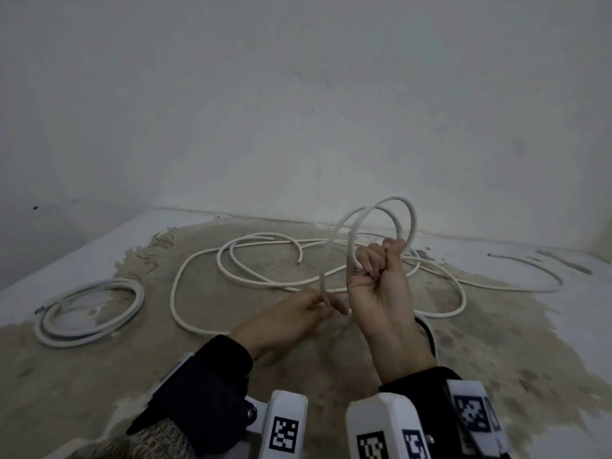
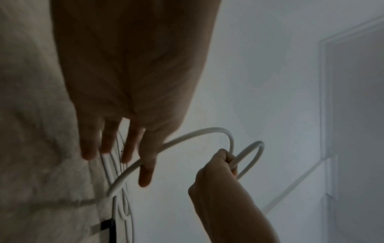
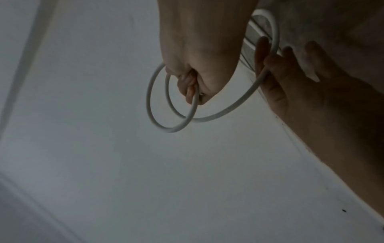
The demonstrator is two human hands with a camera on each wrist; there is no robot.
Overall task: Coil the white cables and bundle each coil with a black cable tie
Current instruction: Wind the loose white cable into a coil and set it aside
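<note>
Cable [image 1: 410,223], centre right of the frame: two loops clenched in the right hand's [image 1: 381,293] fist. The left hand [image 1: 298,313], fingers nearly straight, guides the slack. Each new loop should probably match those held. Another coil [image 1: 89,313] lies at left.

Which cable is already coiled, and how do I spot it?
Start at the big beige stained patch. At its left edge the coiled cable lies flat. Unlike the loose cables sprawled mid-patch, its turns stack tightly in one neat ring.
</note>
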